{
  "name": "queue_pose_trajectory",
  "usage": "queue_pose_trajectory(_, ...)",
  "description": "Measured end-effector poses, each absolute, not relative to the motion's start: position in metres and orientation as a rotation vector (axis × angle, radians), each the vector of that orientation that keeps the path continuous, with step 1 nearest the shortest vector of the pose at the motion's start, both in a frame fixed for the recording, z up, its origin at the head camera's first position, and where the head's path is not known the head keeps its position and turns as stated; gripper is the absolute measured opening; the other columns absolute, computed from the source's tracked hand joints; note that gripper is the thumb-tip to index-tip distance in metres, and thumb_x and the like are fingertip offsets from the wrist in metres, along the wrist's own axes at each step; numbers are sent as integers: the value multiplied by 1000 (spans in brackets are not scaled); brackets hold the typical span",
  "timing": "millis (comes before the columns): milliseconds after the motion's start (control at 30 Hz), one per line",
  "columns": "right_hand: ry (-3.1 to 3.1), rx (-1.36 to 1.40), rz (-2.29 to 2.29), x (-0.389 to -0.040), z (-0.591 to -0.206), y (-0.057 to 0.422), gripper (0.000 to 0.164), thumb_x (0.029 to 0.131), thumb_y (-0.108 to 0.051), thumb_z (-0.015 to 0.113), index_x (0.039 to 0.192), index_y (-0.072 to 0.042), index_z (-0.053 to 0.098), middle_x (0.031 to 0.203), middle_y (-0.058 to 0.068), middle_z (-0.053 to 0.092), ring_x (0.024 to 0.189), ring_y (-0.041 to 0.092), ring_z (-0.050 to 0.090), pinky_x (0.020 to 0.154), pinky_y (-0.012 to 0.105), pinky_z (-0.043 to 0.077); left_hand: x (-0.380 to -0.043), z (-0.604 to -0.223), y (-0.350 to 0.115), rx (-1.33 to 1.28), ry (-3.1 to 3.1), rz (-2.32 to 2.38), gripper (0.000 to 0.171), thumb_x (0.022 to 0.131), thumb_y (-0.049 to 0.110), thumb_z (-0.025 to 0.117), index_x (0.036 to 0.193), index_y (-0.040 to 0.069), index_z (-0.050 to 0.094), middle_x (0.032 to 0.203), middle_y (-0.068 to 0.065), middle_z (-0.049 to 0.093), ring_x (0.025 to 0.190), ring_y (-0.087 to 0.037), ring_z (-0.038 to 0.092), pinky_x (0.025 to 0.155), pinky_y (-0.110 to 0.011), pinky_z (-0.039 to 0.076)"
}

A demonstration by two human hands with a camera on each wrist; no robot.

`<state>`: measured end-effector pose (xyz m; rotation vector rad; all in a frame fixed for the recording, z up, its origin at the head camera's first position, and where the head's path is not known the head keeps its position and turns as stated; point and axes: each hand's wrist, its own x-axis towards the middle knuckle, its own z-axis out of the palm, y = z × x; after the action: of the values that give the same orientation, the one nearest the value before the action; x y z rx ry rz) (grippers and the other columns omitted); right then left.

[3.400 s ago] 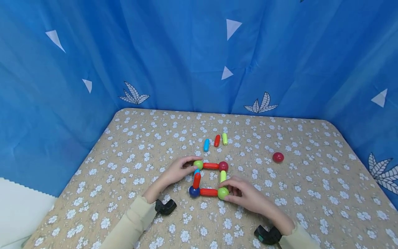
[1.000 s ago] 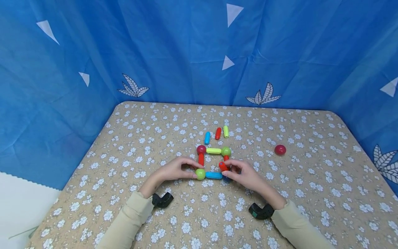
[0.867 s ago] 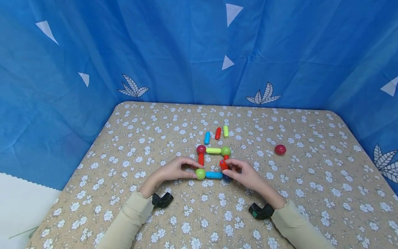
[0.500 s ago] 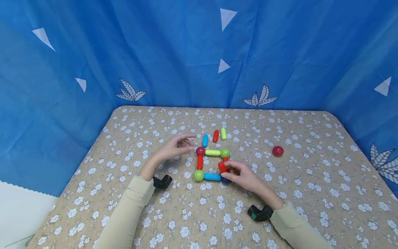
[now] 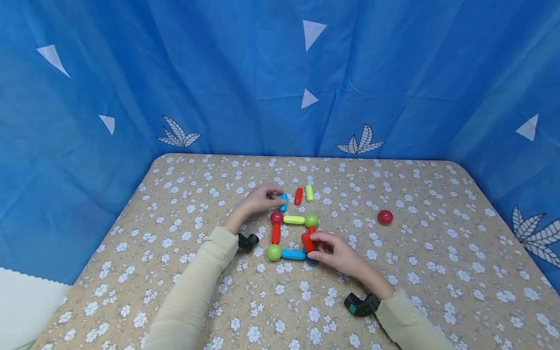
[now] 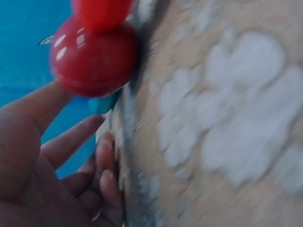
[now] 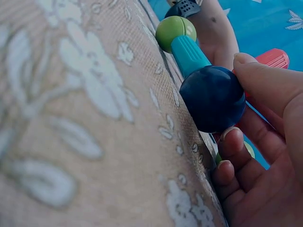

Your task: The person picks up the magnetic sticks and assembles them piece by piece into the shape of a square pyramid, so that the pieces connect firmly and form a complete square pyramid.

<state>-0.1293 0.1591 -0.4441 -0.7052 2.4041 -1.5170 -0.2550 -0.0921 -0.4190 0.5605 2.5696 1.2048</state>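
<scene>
A square of magnetic rods and balls lies on the table: red ball [image 5: 277, 218] far left, green ball [image 5: 311, 220] far right, another green ball [image 5: 273, 252] near left, navy ball [image 7: 213, 99] near right. Rising from the navy ball is a tilted red magnetic rod [image 5: 307, 242], which my right hand [image 5: 339, 253] pinches between thumb and fingers. Beyond the far left corner, my left hand [image 5: 259, 200] has thumb and fingertips round a loose blue magnetic rod [image 5: 283, 207]. In the left wrist view the red ball mostly hides that rod.
Beside the left hand lie a loose red rod [image 5: 299, 196] and a yellow-green rod [image 5: 309, 193]. A separate red ball [image 5: 385, 217] sits off to the right. A blue curtain [image 5: 245, 87] hangs behind the flowered tablecloth [image 5: 420, 243].
The square has been turned round. My left hand has left the near green ball and moved forward to the loose blue rod. My right hand stays at the upright red rod.
</scene>
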Motion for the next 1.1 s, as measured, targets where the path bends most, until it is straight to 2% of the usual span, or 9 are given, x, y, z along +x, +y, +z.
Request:
queue_pose_trajectory(200, 2410, -680, -1495, -128, -444, 159, 29, 85, -23, 71, 111, -12, 63, 79, 0, 51, 69, 17, 47, 58, 25, 39, -251, -422, -83, 485, 2669, 1160, 40, 82, 26, 73, 115, 5, 65, 86, -5, 57, 73, -18, 49, 60, -28, 42)
queue_pose_trajectory(400, 2399, -704, -1519, -130, -445, 160, 26, 85, -19, 71, 108, -12, 64, 77, 1, 52, 67, 17, 47, 58, 25, 39, -247, -419, -79, 416, 2716, 1090, 40, 82, 28, 73, 115, 7, 64, 80, -4, 56, 68, -18, 49, 57, -28, 40)
queue_pose_trajectory(600, 2369, -716, -1539, -124, -427, 156, 24, 85, -9, 70, 107, -4, 63, 76, 2, 50, 67, 17, 45, 58, 24, 38, -247, -416, -76, 401, 2788, 937, 28, 81, 19, 74, 105, 8, 66, 80, -3, 59, 71, -16, 53, 61, -28, 43)
queue_pose_trajectory(700, 2371, -701, -1531, -118, -412, 153, 23, 84, -4, 69, 106, -1, 62, 76, 4, 50, 67, 17, 45, 58, 24, 38, -247, -415, -79, 361, 2788, 953, 25, 80, 20, 75, 101, 8, 68, 83, -3, 61, 74, -16, 55, 62, -28, 44)
queue_pose_trajectory(933, 2372, -697, -1548, -116, -410, 152, 22, 84, -5, 69, 105, -3, 63, 76, 3, 50, 68, 16, 45, 59, 23, 37, -244, -419, -96, 239, 2741, 1226, 29, 85, 21, 71, 108, 5, 66, 91, -6, 62, 80, -19, 58, 65, -30, 47)
queue_pose_trajectory(1100, 2378, -705, -1544, -116, -409, 153, 21, 84, -6, 69, 104, -3, 63, 77, 3, 50, 67, 16, 45, 59, 23, 38, -226, -412, -108, 202, 2623, 1541, 32, 88, 20, 67, 115, 3, 61, 101, -9, 61, 91, -22, 59, 75, -33, 49)
